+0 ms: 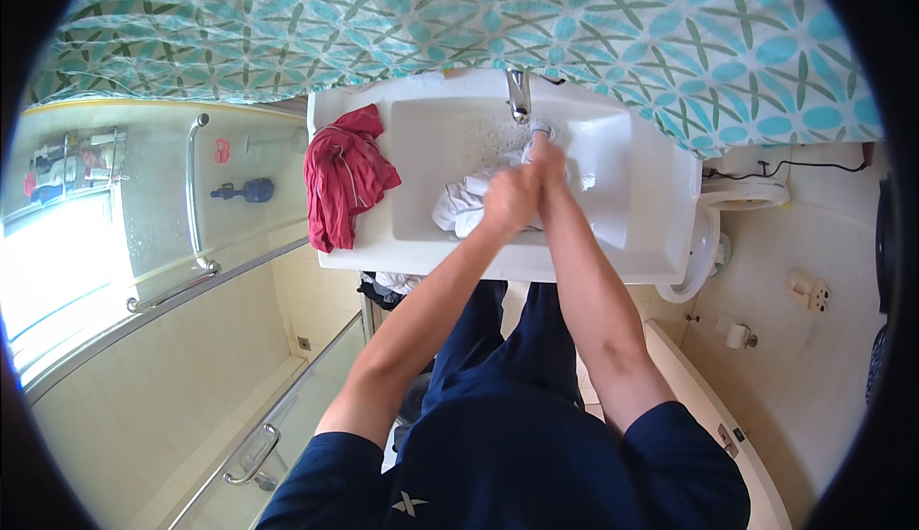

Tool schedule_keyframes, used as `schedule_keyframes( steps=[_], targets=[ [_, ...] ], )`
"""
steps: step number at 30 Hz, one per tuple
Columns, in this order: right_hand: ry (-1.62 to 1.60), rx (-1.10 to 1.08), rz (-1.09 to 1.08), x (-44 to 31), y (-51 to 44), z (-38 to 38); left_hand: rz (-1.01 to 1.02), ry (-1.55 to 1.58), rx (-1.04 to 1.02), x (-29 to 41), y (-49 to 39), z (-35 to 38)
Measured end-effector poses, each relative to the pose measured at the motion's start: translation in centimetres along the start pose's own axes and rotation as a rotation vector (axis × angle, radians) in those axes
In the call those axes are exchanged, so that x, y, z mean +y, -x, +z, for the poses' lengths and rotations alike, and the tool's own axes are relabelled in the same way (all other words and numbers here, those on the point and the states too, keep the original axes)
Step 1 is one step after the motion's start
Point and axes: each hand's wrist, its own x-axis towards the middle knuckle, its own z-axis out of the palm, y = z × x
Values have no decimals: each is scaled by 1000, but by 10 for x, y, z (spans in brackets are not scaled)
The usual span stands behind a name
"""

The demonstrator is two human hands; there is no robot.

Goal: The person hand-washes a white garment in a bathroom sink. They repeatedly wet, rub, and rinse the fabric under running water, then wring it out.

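Observation:
A wet-looking white cloth garment [459, 207] with thin dark trim lies bunched in the white washbasin [423, 135]. My left hand [511, 198] is closed around part of it over the middle of the basin. Just above and to the right, touching it, my right hand [548, 159] grips the same cloth, and a bit of fabric pokes out past the fingers below the spout. The chrome faucet [518, 95] stands at the back of the basin. Both hands are slightly blurred, and their fingers are partly hidden.
A red garment [348, 178] is heaped on the basin's left ledge. Patterned curtain fabric [459, 13] hangs over the back edge. Glass shower panels with a chrome handle [194, 192] are at left. A toilet seat [700, 253] and a toilet paper roll [736, 336] are at right.

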Motion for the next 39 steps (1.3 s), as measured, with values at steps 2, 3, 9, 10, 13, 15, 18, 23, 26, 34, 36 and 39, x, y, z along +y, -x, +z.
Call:
schedule_keyframes(
  steps=[2,3,9,10,13,15,18,23,26,34,36,39],
  targets=[
    [254,-24,-357,-11,17,2,-216,216,130,1,1,-1],
    [-38,-158,-39,-18,28,4,-318,443,157,1,3,-1],
    [-201,18,35,-24,34,11,-243,174,220,5,-8,-17],
    [-197,-11,-77,-20,34,14,-272,140,212,7,-6,-16],
    [-211,86,-63,-4,1,13,-377,384,-37,11,-1,-16],
    [-215,96,58,4,-31,7,-235,434,-83,11,5,-17],
    [-129,-93,-191,24,-49,-7,-413,890,-116,4,8,-35],
    [-197,-617,17,16,-15,-59,-160,554,-348,-7,0,-81],
    [-62,-782,-128,4,2,-76,-115,271,-479,-10,-10,-93],
    [-435,-561,-155,22,-27,-89,-129,163,-621,-58,-6,-102],
    [-321,-395,-300,27,-20,-80,-160,483,-478,-70,-1,-93],
    [-83,-94,-426,27,7,-50,-243,640,-166,-67,4,-60]
  ],
)
